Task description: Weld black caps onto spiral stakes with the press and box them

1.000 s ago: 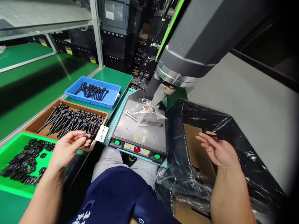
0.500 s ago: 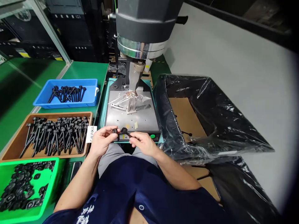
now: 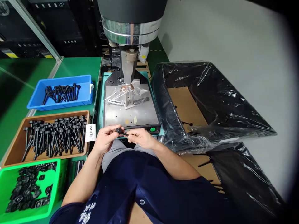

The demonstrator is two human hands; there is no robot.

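Just in front of the press base, my left hand (image 3: 106,137) pinches the head end of a black screw-like part (image 3: 119,131). My right hand (image 3: 141,138) grips its thin shaft from the other side. The cap at the head now looks joined to the part; the fingers partly hide it. Beyond the hands, a metal plate (image 3: 121,116) carries a fixture (image 3: 129,98) wrapped in clear film, with the press horn (image 3: 129,68) over it.
At left stand a blue tray (image 3: 63,106) and a brown tray (image 3: 87,141) of black screw-like parts, and a green bin (image 3: 52,199) of small black caps. A black-lined box (image 3: 233,109) is at right. A green button (image 3: 152,129) is on the press base.
The small black cap in my left hand has met the head of the part in my right hand; before, they were apart. The camera view has shifted slightly.
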